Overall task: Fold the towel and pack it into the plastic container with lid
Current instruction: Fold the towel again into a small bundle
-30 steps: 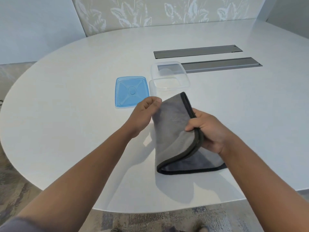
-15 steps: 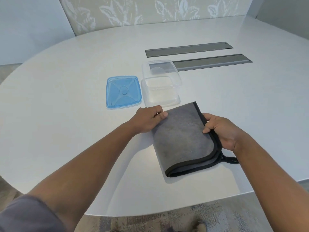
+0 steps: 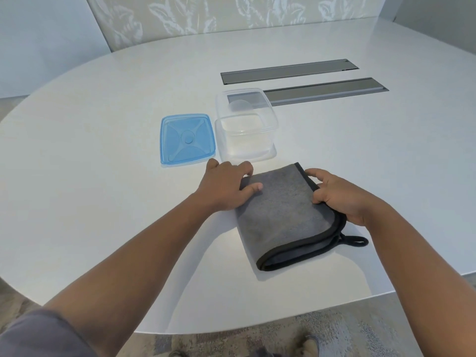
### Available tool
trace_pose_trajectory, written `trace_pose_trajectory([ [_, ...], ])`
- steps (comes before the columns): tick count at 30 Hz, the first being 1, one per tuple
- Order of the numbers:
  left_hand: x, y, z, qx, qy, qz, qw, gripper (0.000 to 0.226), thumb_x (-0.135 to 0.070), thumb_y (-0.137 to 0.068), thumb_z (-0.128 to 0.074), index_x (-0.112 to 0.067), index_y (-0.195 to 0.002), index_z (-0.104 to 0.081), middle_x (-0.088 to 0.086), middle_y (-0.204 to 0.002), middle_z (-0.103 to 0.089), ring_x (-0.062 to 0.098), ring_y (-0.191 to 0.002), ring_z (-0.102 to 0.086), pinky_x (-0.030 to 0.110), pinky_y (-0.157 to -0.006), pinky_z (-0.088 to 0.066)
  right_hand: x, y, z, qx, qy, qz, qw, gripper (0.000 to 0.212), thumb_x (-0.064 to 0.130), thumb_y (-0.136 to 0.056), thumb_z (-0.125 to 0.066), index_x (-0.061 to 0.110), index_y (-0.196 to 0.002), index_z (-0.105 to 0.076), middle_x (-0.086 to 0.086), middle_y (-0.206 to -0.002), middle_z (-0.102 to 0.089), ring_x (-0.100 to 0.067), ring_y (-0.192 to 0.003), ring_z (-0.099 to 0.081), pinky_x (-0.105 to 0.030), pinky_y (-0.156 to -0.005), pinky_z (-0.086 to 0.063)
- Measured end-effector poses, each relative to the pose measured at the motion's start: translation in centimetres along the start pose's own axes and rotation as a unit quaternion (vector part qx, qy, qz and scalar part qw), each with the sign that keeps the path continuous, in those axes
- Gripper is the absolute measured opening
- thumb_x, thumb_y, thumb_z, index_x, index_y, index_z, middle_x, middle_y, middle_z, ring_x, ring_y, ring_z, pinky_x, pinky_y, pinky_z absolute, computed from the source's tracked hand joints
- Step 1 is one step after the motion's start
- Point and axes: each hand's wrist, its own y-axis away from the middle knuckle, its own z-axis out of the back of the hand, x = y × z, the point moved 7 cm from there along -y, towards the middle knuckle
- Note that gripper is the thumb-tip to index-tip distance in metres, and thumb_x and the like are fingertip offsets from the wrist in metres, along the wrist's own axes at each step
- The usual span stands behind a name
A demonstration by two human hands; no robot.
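Note:
The grey towel (image 3: 283, 217) with black trim lies folded flat on the white table (image 3: 98, 202), its hanging loop sticking out at the right. My left hand (image 3: 226, 188) rests palm-down on the towel's far left corner, fingers spread. My right hand (image 3: 340, 199) curls over the towel's right edge, thumb on top of the black trim. The clear plastic container (image 3: 244, 145) stands open and empty just beyond the towel. Its blue lid (image 3: 188, 137) lies flat to the container's left.
Two long grey cable slots (image 3: 288, 74) (image 3: 327, 92) are set into the table behind the container. The table's front edge curves close below the towel, with carpet and my shoes beneath.
The towel, held up and folding over a second ago, now lies flat on the table. My left hand went from pinching its corner to pressing on top.

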Motion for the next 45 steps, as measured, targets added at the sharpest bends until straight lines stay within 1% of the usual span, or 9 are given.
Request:
trace_pose_trajectory([
  [4,-3.5,3.0,0.8,-0.088,0.011,-0.021,0.996,0.043,-0.062,-0.095,-0.046,-0.022,-0.107,-0.055,-0.002,-0.106,-0.054,0.020,-0.095,-0.047,0.039,-0.082,-0.036,0.1,0.1,0.0,-0.021,0.065,0.007,0.998,0.078,0.008,-0.087,-0.053,0.046,-0.152,-0.032,0.001,-0.130,-0.063,-0.024,-0.105,-0.070,-0.040,-0.086,-0.059],
  [9,-8.3,7.5,-1.8,0.001,0.069,-0.058,0.996,0.052,-0.071,-0.090,-0.048,-0.025,-0.112,-0.060,-0.004,-0.122,-0.056,0.023,-0.116,-0.048,0.039,-0.101,-0.039,0.2,0.0,-0.3,-0.017,0.079,0.020,0.997,0.071,0.010,-0.080,-0.047,0.072,-0.113,-0.051,0.012,-0.104,-0.074,-0.016,-0.088,-0.076,-0.035,-0.071,-0.060],
  [14,-10.0,9.1,-3.7,0.108,0.047,-0.013,0.993,0.093,-0.088,-0.081,-0.036,-0.029,-0.152,-0.030,0.004,-0.169,-0.017,0.033,-0.156,-0.003,0.055,-0.125,0.002,0.0,-0.6,-0.1,-0.021,0.047,0.026,0.998,0.069,0.004,-0.085,-0.049,0.070,-0.104,-0.056,-0.002,-0.112,-0.072,-0.020,-0.084,-0.077,-0.033,-0.065,-0.059],
  [24,-11.6,11.1,-4.8,0.153,-0.021,-0.049,0.987,0.093,0.001,-0.084,-0.050,-0.018,-0.159,0.002,0.010,-0.170,0.011,0.041,-0.152,0.024,0.069,-0.117,0.011,0.3,-0.2,-0.4,-0.013,0.086,0.039,0.995,0.071,0.003,-0.091,-0.047,0.062,-0.131,-0.043,0.005,-0.120,-0.067,-0.022,-0.101,-0.072,-0.037,-0.075,-0.061],
  [30,-11.0,11.0,-4.8,0.252,-0.020,-0.060,0.966,0.097,0.001,-0.086,-0.044,-0.023,-0.160,0.015,0.005,-0.166,0.032,0.036,-0.146,0.039,0.065,-0.118,0.016,1.0,0.7,-1.3,-0.006,0.145,0.057,0.988,0.070,0.006,-0.090,-0.044,0.055,-0.138,-0.038,0.013,-0.128,-0.062,-0.013,-0.109,-0.064,-0.036,-0.085,-0.057],
  [37,-10.6,11.3,-5.0,0.297,0.007,-0.073,0.952,0.104,-0.036,-0.087,-0.052,-0.027,-0.158,0.024,0.000,-0.161,0.041,0.028,-0.141,0.048,0.058,-0.115,0.027,0.8,0.9,-1.1,-0.066,0.379,0.009,0.923,0.096,0.023,-0.091,-0.051,0.036,-0.160,0.014,-0.001,-0.162,-0.018,-0.030,-0.125,-0.044,-0.044,-0.095,-0.045],
  [41,-10.7,10.5,-4.4,0.231,0.052,-0.049,0.970,0.084,-0.057,-0.090,-0.034,-0.025,-0.163,-0.007,0.001,-0.172,0.008,0.027,-0.154,0.022,0.057,-0.121,0.016,2.6,1.3,-2.2,-0.217,0.419,0.133,0.871,0.082,0.038,-0.095,-0.044,0.024,-0.162,0.002,-0.002,-0.170,-0.012,-0.028,-0.153,-0.015,-0.055,-0.117,-0.025],
  [43,-10.4,9.2,-2.1,0.078,0.123,-0.023,0.989,0.053,-0.045,-0.094,-0.033,-0.024,-0.138,-0.054,-0.002,-0.153,-0.045,0.024,-0.146,-0.026,0.051,-0.121,-0.013,2.7,1.2,-3.8,-0.219,0.420,0.180,0.862,0.072,0.041,-0.101,-0.036,0.021,-0.163,-0.005,-0.003,-0.172,-0.011,-0.024,-0.157,-0.006,-0.053,-0.121,-0.016],
  [45,-10.1,8.4,-0.6,-0.044,0.137,-0.017,0.989,0.035,-0.034,-0.099,-0.040,-0.023,-0.121,-0.065,-0.007,-0.135,-0.058,0.020,-0.135,-0.042,0.039,-0.115,-0.023,1.8,0.7,-5.3,-0.194,0.454,0.188,0.849,0.067,0.046,-0.104,-0.026,0.021,-0.164,-0.009,-0.002,-0.172,-0.010,-0.022,-0.158,0.000,-0.048,-0.122,-0.011],
])
